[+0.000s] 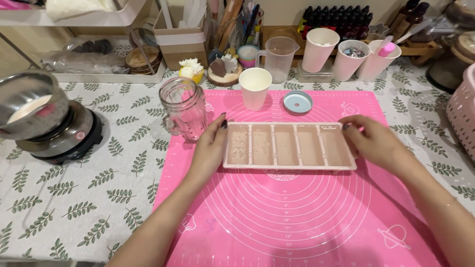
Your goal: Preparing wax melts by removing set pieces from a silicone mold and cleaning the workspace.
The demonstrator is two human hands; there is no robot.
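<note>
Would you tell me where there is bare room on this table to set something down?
The pink silicone mat is bare below the pale five-compartment mould both hands hold. The leaf-print cloth is free at lower left. The back row of white paper cups is crowded.

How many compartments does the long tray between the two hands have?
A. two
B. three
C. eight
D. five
D: the long tray on the pink mat shows five oblong compartments in one row, with the left hand and the right hand at its ends.
</note>
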